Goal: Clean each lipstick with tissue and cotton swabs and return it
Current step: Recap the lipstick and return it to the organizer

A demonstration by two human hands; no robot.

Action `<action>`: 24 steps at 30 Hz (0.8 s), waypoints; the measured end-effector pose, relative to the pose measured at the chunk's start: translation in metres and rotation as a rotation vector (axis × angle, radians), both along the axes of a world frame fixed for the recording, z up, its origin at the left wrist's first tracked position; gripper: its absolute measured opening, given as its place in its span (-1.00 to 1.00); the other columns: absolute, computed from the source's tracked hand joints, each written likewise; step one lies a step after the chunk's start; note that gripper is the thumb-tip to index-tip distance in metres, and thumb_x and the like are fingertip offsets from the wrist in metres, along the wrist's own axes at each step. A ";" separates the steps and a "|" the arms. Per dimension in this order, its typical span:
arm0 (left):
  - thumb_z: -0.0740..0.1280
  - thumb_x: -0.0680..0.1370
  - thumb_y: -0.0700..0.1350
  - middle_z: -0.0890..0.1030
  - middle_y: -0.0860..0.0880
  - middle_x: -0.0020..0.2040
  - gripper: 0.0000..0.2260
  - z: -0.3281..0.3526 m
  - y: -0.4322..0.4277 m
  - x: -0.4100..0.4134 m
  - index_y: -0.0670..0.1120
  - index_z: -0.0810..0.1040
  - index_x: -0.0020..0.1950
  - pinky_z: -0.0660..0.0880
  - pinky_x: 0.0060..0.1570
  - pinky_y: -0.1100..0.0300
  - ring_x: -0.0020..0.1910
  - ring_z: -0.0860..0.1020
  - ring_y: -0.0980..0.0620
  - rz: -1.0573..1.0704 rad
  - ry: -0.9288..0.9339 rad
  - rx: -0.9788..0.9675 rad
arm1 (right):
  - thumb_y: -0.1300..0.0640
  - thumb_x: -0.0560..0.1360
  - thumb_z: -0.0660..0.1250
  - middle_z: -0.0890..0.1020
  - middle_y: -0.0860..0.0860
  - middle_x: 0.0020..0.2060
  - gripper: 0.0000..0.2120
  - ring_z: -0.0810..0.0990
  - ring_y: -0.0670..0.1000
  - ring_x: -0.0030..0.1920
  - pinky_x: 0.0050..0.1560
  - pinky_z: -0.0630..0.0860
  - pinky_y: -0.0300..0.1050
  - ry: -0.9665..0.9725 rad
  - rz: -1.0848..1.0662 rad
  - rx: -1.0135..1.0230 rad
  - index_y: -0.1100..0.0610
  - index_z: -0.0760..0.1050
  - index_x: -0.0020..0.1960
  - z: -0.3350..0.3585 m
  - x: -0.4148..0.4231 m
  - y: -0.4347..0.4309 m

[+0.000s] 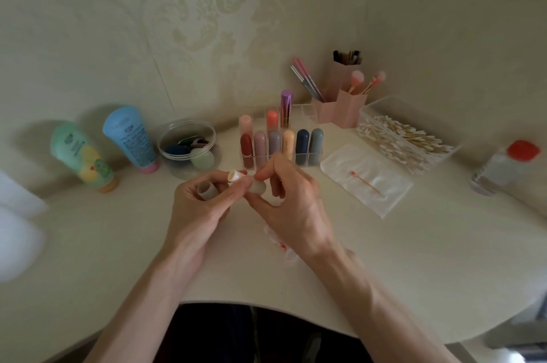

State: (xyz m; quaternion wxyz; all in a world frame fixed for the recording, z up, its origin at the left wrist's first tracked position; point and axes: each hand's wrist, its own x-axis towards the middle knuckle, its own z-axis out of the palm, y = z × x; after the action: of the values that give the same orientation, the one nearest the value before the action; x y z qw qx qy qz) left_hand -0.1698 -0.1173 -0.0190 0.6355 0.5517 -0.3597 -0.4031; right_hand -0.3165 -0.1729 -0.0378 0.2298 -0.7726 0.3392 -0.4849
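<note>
Lipstick (pixel 236 177) held just above the desk (pixel 414 259), in front of the clear organizer (pixel 306 113), uncapped, pale open end turned left. Base pinched between thumb and fingers of right hand (pixel 290 193). Cap (pixel 205 188) curled into left hand (pixel 198 205), whose fingertips also meet the tube near its open end.

Handling, judged: light, rigid plastic shell, smooth and probably slippery. Bullet soft and waxy, easily dented or snapped. Hold best taken on base and barrel, never on the bullet; only light pressure advised from tissue or swab.

Counts:
- One lipstick in hand; nine standing in the organizer (six in front, three behind).
- One red-tipped cotton swab (pixel 367 183) laid on one flat white sheet (pixel 390 185), taken to be tissue.
- Swabs in the clear box (pixel 381 106) too many to count.
- One crumpled, red-stained tissue (pixel 279 241), partly hidden under the right wrist.
</note>
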 end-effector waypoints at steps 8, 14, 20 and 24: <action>0.59 0.28 0.08 0.53 -0.13 -0.26 -0.70 -0.002 0.000 0.001 -0.04 0.75 -0.08 0.27 -0.28 0.16 -0.38 0.34 0.05 -0.022 -0.002 0.019 | 0.11 0.52 0.55 0.34 -0.37 -0.21 -0.76 0.42 -0.25 -0.25 -0.27 0.33 -0.38 0.047 -0.034 -0.079 0.15 0.49 -0.04 0.002 -0.001 0.002; 0.35 0.65 -0.12 0.54 0.01 -0.02 -0.56 -0.014 -0.001 0.001 0.14 0.42 0.51 0.51 0.12 0.28 -0.05 0.57 0.23 -0.146 -0.235 0.053 | 0.11 0.52 0.55 0.55 -0.24 -0.11 -0.76 0.57 -0.15 -0.16 -0.21 0.44 -0.41 0.025 -0.124 0.033 0.02 0.55 0.11 0.003 -0.013 -0.007; 0.27 0.68 -0.27 0.50 -0.04 -0.14 -0.41 -0.027 -0.006 0.005 0.22 0.26 0.61 0.48 -0.07 0.30 -0.23 0.47 0.15 -0.180 -0.430 -0.070 | 0.16 0.51 0.56 0.64 -0.18 -0.03 -0.77 0.60 -0.15 -0.07 -0.08 0.56 -0.23 0.048 -0.066 0.025 0.05 0.62 0.14 0.004 -0.015 -0.007; 0.41 0.60 -0.27 0.67 -0.01 -0.09 -0.40 -0.022 -0.007 0.002 0.14 0.38 0.57 0.57 -0.21 0.23 -0.35 0.60 0.06 -0.175 -0.401 -0.082 | 0.24 0.51 0.55 0.63 -0.22 0.02 -0.76 0.60 -0.19 -0.08 -0.09 0.59 -0.13 0.078 -0.034 -0.041 0.08 0.65 0.15 0.001 -0.017 -0.010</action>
State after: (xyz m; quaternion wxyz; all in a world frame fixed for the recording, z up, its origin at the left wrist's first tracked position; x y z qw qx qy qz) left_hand -0.1681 -0.1241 -0.0414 0.5358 0.5610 -0.5414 -0.3241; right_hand -0.3331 -0.1825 -0.0371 0.1923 -0.7895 0.3513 -0.4651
